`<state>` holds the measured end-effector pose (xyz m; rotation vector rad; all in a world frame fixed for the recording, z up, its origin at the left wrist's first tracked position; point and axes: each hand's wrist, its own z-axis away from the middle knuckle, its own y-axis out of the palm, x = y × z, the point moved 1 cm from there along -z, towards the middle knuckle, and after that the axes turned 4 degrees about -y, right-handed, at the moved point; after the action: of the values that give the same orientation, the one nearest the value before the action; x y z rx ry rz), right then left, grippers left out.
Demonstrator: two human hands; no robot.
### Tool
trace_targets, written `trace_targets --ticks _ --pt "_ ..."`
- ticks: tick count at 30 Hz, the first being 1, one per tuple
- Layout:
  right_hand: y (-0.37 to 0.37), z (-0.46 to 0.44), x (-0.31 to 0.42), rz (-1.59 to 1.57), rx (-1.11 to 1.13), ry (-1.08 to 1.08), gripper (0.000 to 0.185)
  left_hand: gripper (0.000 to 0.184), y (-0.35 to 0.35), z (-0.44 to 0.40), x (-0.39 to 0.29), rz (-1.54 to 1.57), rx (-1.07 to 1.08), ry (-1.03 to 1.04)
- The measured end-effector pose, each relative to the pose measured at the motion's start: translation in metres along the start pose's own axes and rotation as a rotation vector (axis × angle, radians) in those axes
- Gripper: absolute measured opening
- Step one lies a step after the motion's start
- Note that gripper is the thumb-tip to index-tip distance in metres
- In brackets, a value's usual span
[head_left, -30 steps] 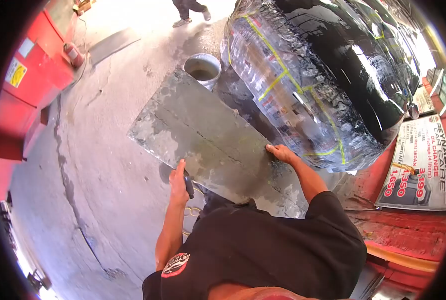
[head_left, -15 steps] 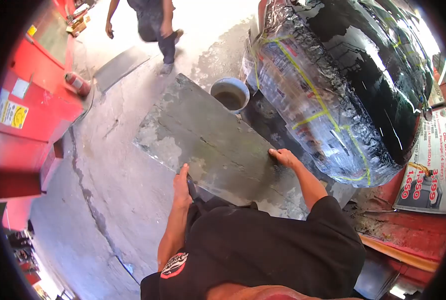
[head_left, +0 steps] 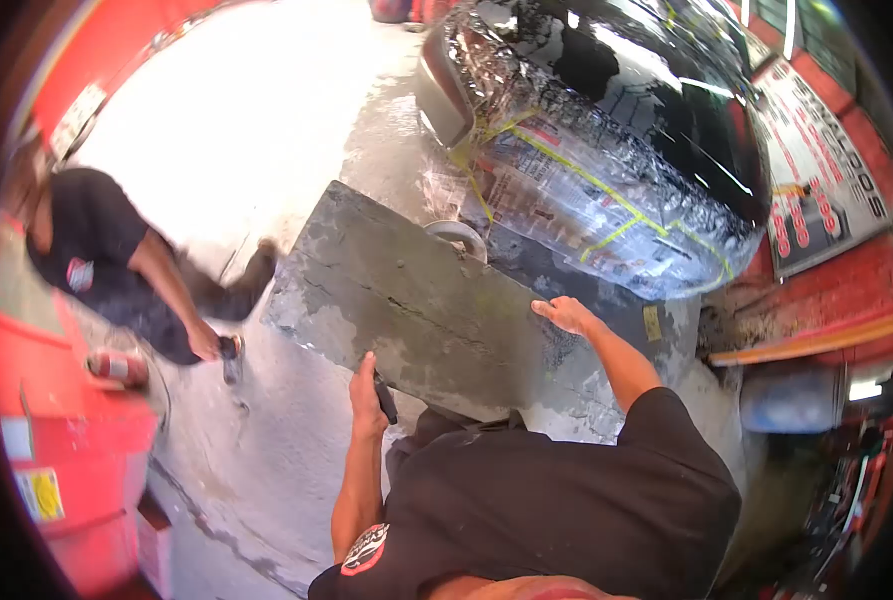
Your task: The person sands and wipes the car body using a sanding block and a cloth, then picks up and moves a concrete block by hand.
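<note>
A large grey, stained rectangular panel (head_left: 396,290) is held tilted in front of my body. My left hand (head_left: 366,402) grips its near left edge, thumb on top. Beside that palm is a small black object (head_left: 385,398); whether the hand holds it too is unclear. At the panel's right edge, my right hand (head_left: 566,315) is clasped with its thumb on the face, the fingers partly hidden. Behind the panel shows the rim of a bucket (head_left: 456,232), mostly covered.
A co-worker (head_left: 96,245) in dark clothes is at the left, a dark tool in one hand. A car partly masked with newspaper and yellow tape (head_left: 606,200) stands ahead right. Red cabinets (head_left: 86,445), a fire extinguisher (head_left: 118,368) and a price sign (head_left: 816,165) flank the floor.
The view has turned, and the co-worker has come from the far floor to the left, close by. The bucket is now mostly behind the panel. Both my hands keep their hold on the panel.
</note>
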<state>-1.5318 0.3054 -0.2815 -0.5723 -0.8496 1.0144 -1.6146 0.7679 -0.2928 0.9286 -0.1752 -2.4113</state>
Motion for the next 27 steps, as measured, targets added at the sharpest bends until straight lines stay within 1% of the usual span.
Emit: trace_targets --ticks 3,6,9,10,11,12,13,14,15,16,18,20,23,27 --pt "0.003 -0.009 0.035 -0.044 -0.037 0.064 0.091 0.037 -0.005 -0.046 -0.054 -0.088 0.023 -0.044" --pt "0.005 -0.024 0.066 -0.1 0.085 0.203 0.099 0.037 0.0 -0.085 -0.092 -0.128 0.067 -0.055" --pt "0.039 -0.083 0.053 -0.179 0.061 0.247 0.106 0.036 0.02 -0.121 -0.135 -0.138 0.08 -0.048" --pt "0.045 -0.102 0.06 -0.19 0.019 0.232 0.103 0.036 0.021 -0.145 -0.145 -0.215 -0.02 -0.054" --pt "0.051 -0.115 0.067 -0.202 -0.019 0.225 0.101 0.036 0.017 -0.163 -0.156 -0.237 0.015 -0.081" --pt "0.055 -0.13 0.068 -0.198 -0.054 0.206 0.099 0.04 0.015 -0.173 -0.159 -0.245 -0.011 -0.084" --pt "0.057 -0.147 0.076 -0.217 -0.051 0.204 0.099 0.045 0.016 -0.19 -0.17 -0.264 -0.01 -0.088" --pt "0.06 -0.158 0.081 -0.233 -0.047 0.209 0.098 0.045 0.012 -0.203 -0.18 -0.277 0.009 -0.1" --pt "0.058 -0.167 0.088 -0.24 -0.045 0.217 0.098 0.044 0.012 -0.213 -0.193 -0.283 0.033 -0.114" --pt "0.053 -0.175 0.094 -0.245 0.019 0.239 0.1 0.044 0.015 -0.223 -0.205 -0.284 0.061 -0.125" --pt "0.045 -0.195 0.116 -0.261 0.135 0.279 0.107 0.044 0.019 -0.241 -0.229 -0.278 0.04 -0.17" --pt "0.04 -0.213 0.131 -0.265 0.142 0.29 0.104 0.043 0.012 -0.267 -0.238 -0.287 0.046 -0.188" --pt "0.029 -0.229 0.167 -0.249 0.122 0.333 0.101 0.039 0.013 -0.29 -0.278 -0.305 0.006 -0.239" --pt "0.015 -0.256 0.234 -0.242 0.071 0.394 0.101 0.043 -0.006 -0.355 -0.325 -0.305 0.077 -0.249"
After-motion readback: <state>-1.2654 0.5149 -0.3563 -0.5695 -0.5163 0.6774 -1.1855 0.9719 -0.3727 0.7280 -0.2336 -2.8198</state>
